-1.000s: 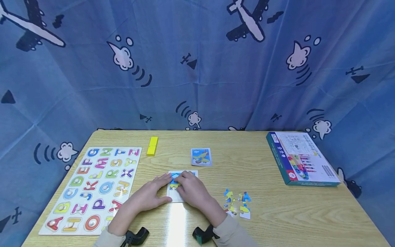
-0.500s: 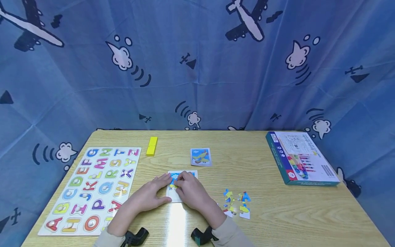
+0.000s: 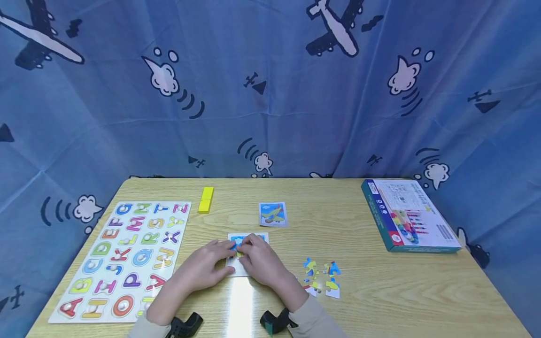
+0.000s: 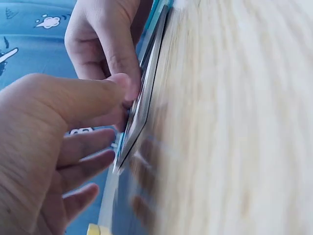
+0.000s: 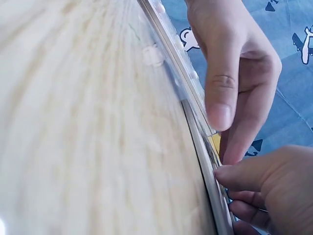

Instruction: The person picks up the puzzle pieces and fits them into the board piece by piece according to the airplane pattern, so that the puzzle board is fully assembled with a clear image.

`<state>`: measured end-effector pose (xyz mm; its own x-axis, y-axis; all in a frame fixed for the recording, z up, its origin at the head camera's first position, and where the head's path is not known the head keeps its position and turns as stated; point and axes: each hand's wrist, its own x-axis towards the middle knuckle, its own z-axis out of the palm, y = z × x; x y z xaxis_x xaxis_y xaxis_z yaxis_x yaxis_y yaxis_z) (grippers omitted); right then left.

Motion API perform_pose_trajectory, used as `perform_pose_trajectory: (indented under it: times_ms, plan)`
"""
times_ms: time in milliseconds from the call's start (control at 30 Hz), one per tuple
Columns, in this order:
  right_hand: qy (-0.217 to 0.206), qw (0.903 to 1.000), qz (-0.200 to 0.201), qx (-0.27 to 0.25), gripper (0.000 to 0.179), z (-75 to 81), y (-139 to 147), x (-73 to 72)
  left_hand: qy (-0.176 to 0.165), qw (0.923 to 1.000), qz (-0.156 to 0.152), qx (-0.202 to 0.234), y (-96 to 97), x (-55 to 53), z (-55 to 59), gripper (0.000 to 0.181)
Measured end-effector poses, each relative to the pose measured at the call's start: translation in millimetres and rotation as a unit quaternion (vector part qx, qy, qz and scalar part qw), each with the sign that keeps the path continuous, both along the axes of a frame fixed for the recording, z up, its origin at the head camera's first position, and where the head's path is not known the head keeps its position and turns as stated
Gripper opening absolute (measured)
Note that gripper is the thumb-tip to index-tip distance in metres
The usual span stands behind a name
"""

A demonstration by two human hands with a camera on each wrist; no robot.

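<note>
A small white-framed jigsaw board point(image 3: 238, 269) lies on the table in the head view, with blue and yellow pieces in its upper part. My left hand point(image 3: 202, 266) rests at its left side, fingers extended over the upper left corner and thumb by the lower left. Bent over the board's middle, my right hand point(image 3: 267, 264) pinches a puzzle piece point(image 3: 240, 254) between thumb and forefinger; the hand mostly hides this piece. Both hands' fingertips meet close at the board's edge in the wrist views. Several loose puzzle pieces point(image 3: 332, 287) lie to the right of my right forearm.
A picture card of a yellow plane point(image 3: 273, 214) lies beyond the board. An alphabet board point(image 3: 139, 280) covers the left side, near a yellow block point(image 3: 205, 200). At the back right is a flat box point(image 3: 412, 216). A blue curtain point(image 3: 270, 94) hangs behind the table.
The right hand's thumb and fingertips have shifted slightly over the board's middle. The left hand stays at the board's left side. The whole head view has drifted a little.
</note>
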<state>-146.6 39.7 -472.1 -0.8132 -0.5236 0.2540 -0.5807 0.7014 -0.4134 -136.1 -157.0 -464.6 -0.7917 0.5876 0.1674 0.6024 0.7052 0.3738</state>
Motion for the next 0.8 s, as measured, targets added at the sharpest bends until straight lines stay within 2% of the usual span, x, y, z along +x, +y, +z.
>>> perform_pose_trajectory:
  times_ms: [133,300,600,800]
  plan:
    - [0.002,1.0,0.001,-0.001,0.023,-0.1,-1,-0.9,0.013,0.9997,-0.02,-0.003,1.3,0.0,-5.0,0.043]
    - [-0.018,0.9998,0.001,-0.001,0.026,1.1,-1,-2.0,0.001,0.9997,-0.023,-0.008,2.6,0.7,-9.8,0.05]
    - [-0.089,0.9956,0.02,-0.024,0.036,8.2,8,-4.4,-0.056,0.9984,-0.005,0.008,2.7,1.3,-7.3,0.05]
    - [-0.125,0.9908,0.005,-0.05,0.038,16.5,20,-4.5,-0.076,0.997,-0.006,0.009,3.8,1.2,-7.1,0.05]
